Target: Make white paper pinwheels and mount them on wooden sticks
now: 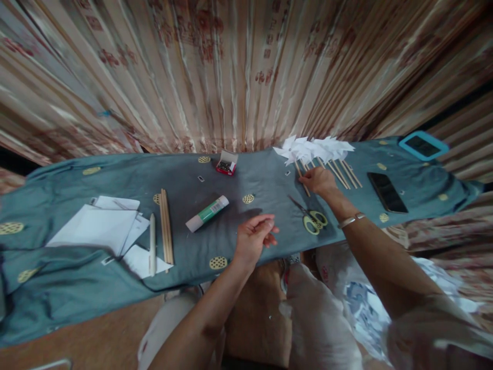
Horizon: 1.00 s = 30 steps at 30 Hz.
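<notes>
My right hand [318,181] is closed on the wooden stick of the leftmost paper pinwheel [289,150]. That pinwheel lies in a row with several other white pinwheels [329,149] on sticks, their heads overlapping toward the curtain. Over the front part of the cloth, my left hand [254,237] is held with its fingers loosely bent and apart, nothing visible in it. Between the two hands lie scissors [315,222] with yellow-green handles, blades pointing away to the left. A glue stick [208,213] with a green label rests left of my left hand.
On the left are white paper sheets [96,226], a pale pen-like tool [152,241] and several bare wooden sticks [165,226]. A small open box [227,163] of dark pins stands at the back. A phone [387,192] and a blue-framed tablet [423,146] lie right.
</notes>
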Available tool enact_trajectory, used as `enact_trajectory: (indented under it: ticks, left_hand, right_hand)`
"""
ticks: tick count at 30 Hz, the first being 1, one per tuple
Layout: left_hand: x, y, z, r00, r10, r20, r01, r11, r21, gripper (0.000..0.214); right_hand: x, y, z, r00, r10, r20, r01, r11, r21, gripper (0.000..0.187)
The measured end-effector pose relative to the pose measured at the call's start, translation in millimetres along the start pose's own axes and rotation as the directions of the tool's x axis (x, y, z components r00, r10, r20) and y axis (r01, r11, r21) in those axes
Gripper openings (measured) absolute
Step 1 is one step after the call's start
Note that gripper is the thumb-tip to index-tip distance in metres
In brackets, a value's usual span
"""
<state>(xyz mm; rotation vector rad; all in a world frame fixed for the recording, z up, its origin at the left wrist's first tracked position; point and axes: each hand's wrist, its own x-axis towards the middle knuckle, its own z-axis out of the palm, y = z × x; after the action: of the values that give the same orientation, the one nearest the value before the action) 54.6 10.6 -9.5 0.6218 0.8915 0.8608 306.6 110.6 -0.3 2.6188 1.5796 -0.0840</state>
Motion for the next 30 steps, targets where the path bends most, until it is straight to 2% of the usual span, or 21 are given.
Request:
enact_trajectory:
  ticks: [5, 9, 11, 18, 22, 24, 26, 30]
  left_hand:
    - [-3, 3, -4.0, 1.000, 0.010, -0.012, -0.010, 1.000, -0.023, 0.038]
    - [-5, 4, -9.8, 1.000, 0.025, -0.009, -0.025, 0.999, -0.024, 0.040]
    - [-6, 4, -12.7, 0.999, 0.033, -0.009, -0.034, 0.999, -0.023, 0.040]
    - [-15, 7, -20.8, 0.998, 0.058, -0.013, -0.058, 0.998, -0.029, 0.035]
    - [-22, 9, -22.5, 0.996, 0.090, -0.003, -0.090, 0.996, -0.011, 0.030]
    - [-25, 10, -22.2, 0.993, 0.114, -0.007, -0.114, 0.994, 0.007, 0.029]
    - [-30, 12, -21.3, 0.990, 0.141, -0.007, -0.141, 0.990, 0.027, 0.030]
    - [-49, 21, -18.0, 0.988, 0.146, 0.042, -0.148, 0.988, 0.052, 0.040]
  right_hand:
    - [-12, 0, -5, 0.997, -0.041, -0.070, 0.040, 0.999, -0.015, 0.035]
    - [-31, -9, -11, 0.982, -0.081, -0.170, 0.078, 0.997, -0.024, 0.040]
    - [-44, -19, -13, 0.976, -0.097, -0.197, 0.097, 0.995, -0.013, 0.040]
    - [-96, -69, -12, 0.955, -0.228, -0.192, 0.265, 0.943, 0.200, 0.030]
    - [-129, -86, 2, 0.958, -0.214, -0.189, 0.270, 0.896, 0.353, 0.025]
    - [-144, -91, 14, 0.950, -0.256, -0.177, 0.309, 0.842, 0.442, 0.024]
    - [-156, -93, 28, 0.927, -0.326, -0.188, 0.376, 0.790, 0.485, 0.025]
    - [-167, -93, 48, 0.859, -0.395, -0.327, 0.509, 0.735, 0.448, 0.031]
